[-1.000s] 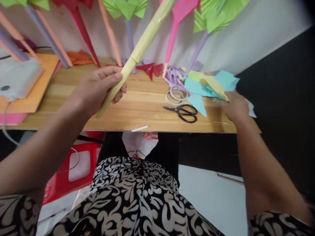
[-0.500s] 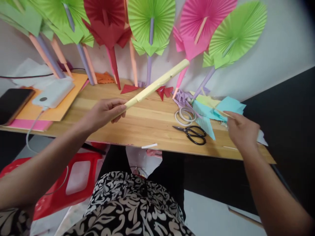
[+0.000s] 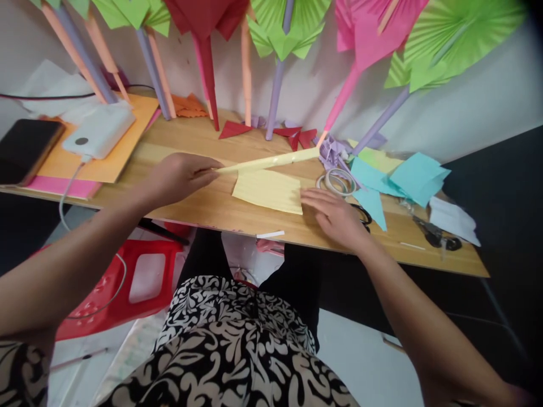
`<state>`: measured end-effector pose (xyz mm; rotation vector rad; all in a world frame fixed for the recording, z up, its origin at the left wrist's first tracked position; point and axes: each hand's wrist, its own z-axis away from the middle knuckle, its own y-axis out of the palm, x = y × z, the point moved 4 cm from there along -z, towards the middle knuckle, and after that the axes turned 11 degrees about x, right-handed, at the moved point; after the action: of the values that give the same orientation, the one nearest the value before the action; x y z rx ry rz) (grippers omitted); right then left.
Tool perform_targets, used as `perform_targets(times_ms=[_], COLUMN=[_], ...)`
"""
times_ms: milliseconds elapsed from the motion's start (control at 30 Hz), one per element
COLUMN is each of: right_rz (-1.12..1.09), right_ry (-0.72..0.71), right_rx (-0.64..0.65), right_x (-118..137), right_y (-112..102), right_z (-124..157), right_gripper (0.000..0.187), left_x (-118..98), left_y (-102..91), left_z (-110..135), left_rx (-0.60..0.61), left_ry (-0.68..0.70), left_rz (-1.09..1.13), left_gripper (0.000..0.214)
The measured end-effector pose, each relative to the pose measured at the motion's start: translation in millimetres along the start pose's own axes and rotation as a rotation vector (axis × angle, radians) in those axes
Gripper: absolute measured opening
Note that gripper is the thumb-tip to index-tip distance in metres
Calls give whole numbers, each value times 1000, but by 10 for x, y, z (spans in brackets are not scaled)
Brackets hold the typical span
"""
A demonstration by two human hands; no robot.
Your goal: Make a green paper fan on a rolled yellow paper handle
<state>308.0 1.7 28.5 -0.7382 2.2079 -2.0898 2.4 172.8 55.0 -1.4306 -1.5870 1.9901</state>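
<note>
My left hand (image 3: 182, 178) is closed around the thin left end of a pale yellow rolled paper tube (image 3: 271, 162), which slants low over the table. Just in front of the tube, a pale yellow paper sheet (image 3: 268, 191) rests on the wood, its upper edge beside the tube. At the sheet's right edge lies my right hand (image 3: 333, 215), fingers stretched out and touching the paper. Behind that hand sit two tape rolls (image 3: 339, 182). Black-handled scissors (image 3: 362, 215) are partly hidden by it.
Paper fans on stems, such as a red one (image 3: 206, 73), lean against the wall. Blue paper pieces (image 3: 419, 178) and another pair of scissors (image 3: 439, 234) lie right. A power bank (image 3: 99, 133) and phone (image 3: 29, 150) occupy the left. A white strip (image 3: 270, 234) overhangs the front edge.
My right hand has moved left from the blue paper, bringing the yellow sheet to the table's middle. The tube in my left hand has come down to a flatter angle. The view has tilted down.
</note>
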Motion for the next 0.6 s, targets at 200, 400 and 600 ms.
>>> perform_targets(times_ms=[200,400,600], right_rz=[-39,59,136], right_ry=[390,132,-80], right_rx=[-337,-308,-272], right_x=[-264,92,420], right_y=[-329,-223,-220], right_z=[264,131,87], right_gripper=[32,25,28], left_x=[133,107,142], left_y=[53,42,6], left_z=[-236,-439,-464], left_rx=[91,72,33], left_ry=[98,185,124], left_rz=[-222,-270,-305], left_gripper=[49,50,48])
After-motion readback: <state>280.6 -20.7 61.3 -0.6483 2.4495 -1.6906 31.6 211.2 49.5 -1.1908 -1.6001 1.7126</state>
